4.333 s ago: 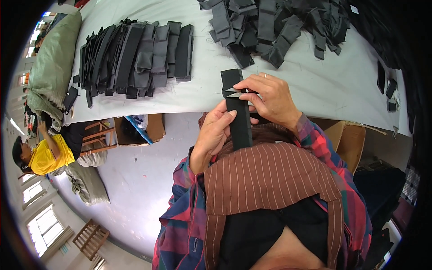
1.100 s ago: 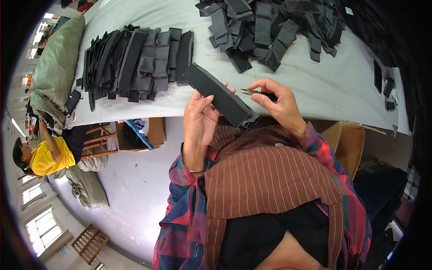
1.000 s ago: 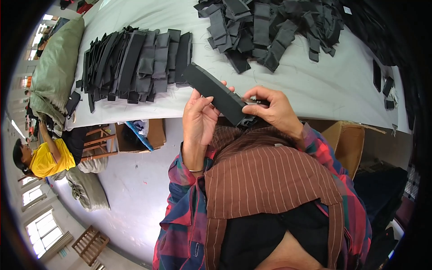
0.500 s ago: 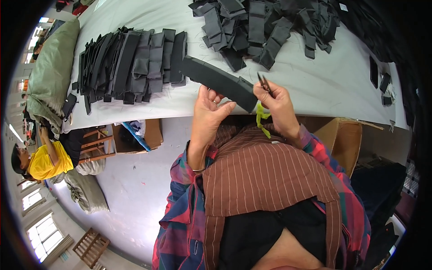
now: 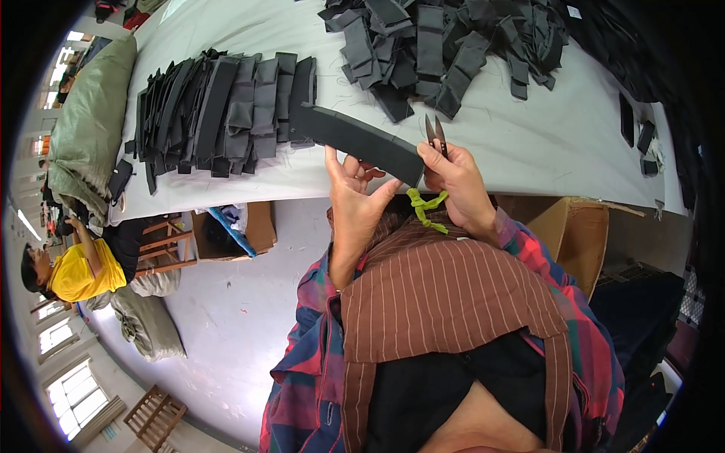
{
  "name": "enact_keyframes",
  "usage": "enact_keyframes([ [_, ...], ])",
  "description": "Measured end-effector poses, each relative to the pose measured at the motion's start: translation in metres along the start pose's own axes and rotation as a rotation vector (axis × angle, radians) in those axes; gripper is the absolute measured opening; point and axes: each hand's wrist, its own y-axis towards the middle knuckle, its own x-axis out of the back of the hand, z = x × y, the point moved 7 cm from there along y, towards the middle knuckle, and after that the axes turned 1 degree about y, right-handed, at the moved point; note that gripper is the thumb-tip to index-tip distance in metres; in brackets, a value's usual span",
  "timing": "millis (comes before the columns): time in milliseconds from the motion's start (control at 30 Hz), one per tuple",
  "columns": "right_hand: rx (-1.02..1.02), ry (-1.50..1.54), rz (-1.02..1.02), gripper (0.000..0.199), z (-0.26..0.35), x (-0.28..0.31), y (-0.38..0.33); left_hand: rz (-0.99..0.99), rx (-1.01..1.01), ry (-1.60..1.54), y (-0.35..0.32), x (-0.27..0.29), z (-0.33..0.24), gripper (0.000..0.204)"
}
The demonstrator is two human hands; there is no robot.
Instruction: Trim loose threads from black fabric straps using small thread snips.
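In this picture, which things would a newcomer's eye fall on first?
Probably the bright yellow-green ribbon, hanging beside the right hand, which holds small scissors with the blades pointing away from the body. Next may come the dark strip, stretched slantwise between the left hand and the right. At the far left, another person's yellow shirt also stands out.

On the table (image 5: 529, 151) lie two heaps of dark strips (image 5: 430, 45). At its near edge are one left hand (image 5: 353, 208), one right hand (image 5: 464, 189), one held strip (image 5: 366, 143), one pair of snips (image 5: 442, 143), one green ribbon (image 5: 417, 200) and, below it, two cardboard boxes (image 5: 261, 225).
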Motion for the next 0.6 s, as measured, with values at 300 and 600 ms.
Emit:
enact_keyframes([
  [300,0.075,-0.097,-0.022,0.022,0.000,-0.001,0.000,-0.173,-0.052,0.120,-0.005,0.012,-0.004,0.076],
  [600,0.200,-0.372,0.095,0.020,0.007,-0.012,0.002,-0.036,0.081,0.188,-0.006,0.014,0.008,0.020],
])
